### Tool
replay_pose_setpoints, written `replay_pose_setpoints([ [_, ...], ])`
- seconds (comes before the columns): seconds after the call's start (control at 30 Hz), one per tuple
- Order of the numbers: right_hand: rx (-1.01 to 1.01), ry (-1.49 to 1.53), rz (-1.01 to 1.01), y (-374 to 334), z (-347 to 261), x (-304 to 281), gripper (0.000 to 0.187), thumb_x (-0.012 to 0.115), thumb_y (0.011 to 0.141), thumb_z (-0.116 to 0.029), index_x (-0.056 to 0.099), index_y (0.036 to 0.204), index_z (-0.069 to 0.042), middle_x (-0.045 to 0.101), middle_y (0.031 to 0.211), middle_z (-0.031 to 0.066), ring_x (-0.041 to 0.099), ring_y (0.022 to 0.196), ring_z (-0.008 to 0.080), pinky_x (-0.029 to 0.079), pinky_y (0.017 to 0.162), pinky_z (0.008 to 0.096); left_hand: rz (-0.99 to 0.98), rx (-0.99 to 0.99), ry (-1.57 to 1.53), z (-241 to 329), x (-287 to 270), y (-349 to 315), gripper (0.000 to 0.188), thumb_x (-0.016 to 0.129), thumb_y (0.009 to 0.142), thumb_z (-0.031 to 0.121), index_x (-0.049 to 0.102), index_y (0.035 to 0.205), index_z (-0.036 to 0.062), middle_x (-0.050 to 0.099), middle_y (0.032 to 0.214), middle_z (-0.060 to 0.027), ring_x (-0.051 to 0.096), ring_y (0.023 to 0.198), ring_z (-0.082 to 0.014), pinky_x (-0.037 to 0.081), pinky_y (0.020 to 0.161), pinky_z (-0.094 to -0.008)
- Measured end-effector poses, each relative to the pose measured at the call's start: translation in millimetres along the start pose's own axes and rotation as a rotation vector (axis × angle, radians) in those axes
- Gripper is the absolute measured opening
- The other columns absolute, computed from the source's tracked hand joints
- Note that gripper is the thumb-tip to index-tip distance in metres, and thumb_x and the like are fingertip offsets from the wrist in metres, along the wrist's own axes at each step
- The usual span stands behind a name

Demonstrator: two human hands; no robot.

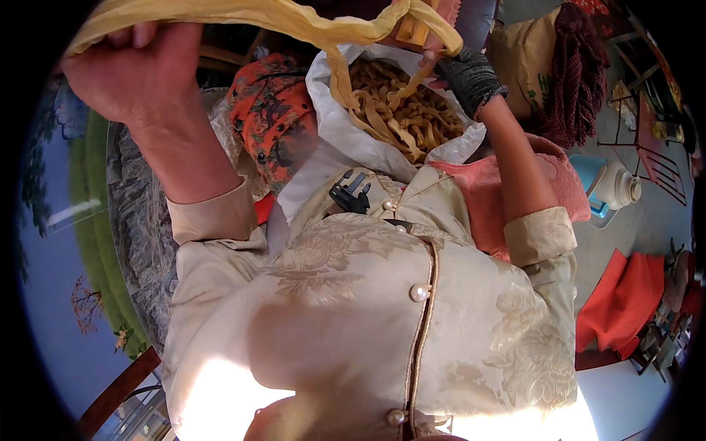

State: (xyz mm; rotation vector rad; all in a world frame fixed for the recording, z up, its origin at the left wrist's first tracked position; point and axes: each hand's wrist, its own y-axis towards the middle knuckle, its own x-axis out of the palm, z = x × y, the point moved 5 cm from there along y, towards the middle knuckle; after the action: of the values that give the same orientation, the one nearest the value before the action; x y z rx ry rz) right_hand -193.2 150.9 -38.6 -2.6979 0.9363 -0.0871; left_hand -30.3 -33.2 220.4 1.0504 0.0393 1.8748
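A long, flat, pale yellow strip (294, 18), crinkled like a dried leaf or skin, stretches across the top of the view. My left hand (132, 73), bare, is raised at the upper left with its fingers curled round one end of it. At the upper right my right hand (471, 77), in a dark grey glove with bare fingertips, pinches the strip where it folds over. Two lengths of it hang into a white sack (331, 110), open below between the hands. Inside lie many similar curled yellow-brown strips (404, 110).
Left of the sack is an orange patterned cloth (268, 110); a pink towel (544, 176) lies under my right forearm. To the right stand a brown paper bag (518, 66) with a dark red checked cloth (577, 81), a blue-and-white jug (607, 184) and a red cloth (618, 305).
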Motion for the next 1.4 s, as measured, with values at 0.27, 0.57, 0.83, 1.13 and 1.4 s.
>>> replay_pose_setpoints([
  [0.27,-0.394,0.724,-0.14,-16.1,-31.0,1.3,0.026,0.054,0.087,-0.027,0.051,0.101,-0.005,0.056,0.095,0.0055,0.057,0.089,0.0186,0.052,0.074,0.0328,-0.569,-0.953,1.082,-188.7,-109.1,-131.6,0.037,0.049,0.087,0.026,0.051,0.057,0.0052,0.044,0.052,0.0035,0.042,0.053,-0.0056,0.036,0.051,-0.0232],
  [0.57,-0.31,0.93,-0.373,-49.1,-64.4,-2.5,0.026,0.044,0.091,-0.031,0.051,0.093,-0.006,0.052,0.068,0.0014,0.054,0.063,0.012,0.046,0.06,0.0213,0.307,-1.043,-0.217,-245.0,-121.1,-164.8,0.042,0.046,0.078,0.005,0.04,0.119,-0.0053,0.051,0.115,-0.0136,0.046,0.112,-0.0255,0.037,0.097,-0.039],
  [0.83,-0.386,1.134,-0.864,-41.5,-68.4,-53.6,0.051,0.033,0.092,-0.045,0.042,0.057,-0.009,0.042,0.044,0.0038,0.04,0.037,0.0146,0.039,0.039,0.0239,0.561,-0.467,-0.581,-163.2,-179.0,-95.6,0.029,0.046,0.087,0.023,0.045,0.091,-0.0051,0.053,0.081,-0.0096,0.054,0.08,-0.0222,0.044,0.086,-0.0365],
  [1.13,-0.39,0.168,-0.077,-39.7,-48.2,5.9,0.035,0.054,0.085,-0.034,0.056,0.1,-0.002,0.057,0.076,0.0089,0.056,0.073,0.0195,0.044,0.07,0.0274,0.398,-0.456,0.07,-129.0,-136.1,-88.4,0.043,0.025,0.095,0.038,0.048,0.105,0.0034,0.035,0.062,0.0019,0.029,0.05,-0.0082,0.029,0.049,-0.0225],
  [1.4,-0.193,0.144,-0.254,-15.3,-21.3,25.1,0.034,0.047,0.089,-0.03,0.055,0.104,0.0,0.057,0.092,0.0054,0.053,0.085,0.0122,0.043,0.076,0.026,-0.223,-0.711,0.629,-204.1,-93.7,-139.5,0.028,0.041,0.094,0.024,0.054,0.099,0.0003,0.05,0.072,0.0011,0.046,0.067,-0.0068,0.04,0.062,-0.0195],
])
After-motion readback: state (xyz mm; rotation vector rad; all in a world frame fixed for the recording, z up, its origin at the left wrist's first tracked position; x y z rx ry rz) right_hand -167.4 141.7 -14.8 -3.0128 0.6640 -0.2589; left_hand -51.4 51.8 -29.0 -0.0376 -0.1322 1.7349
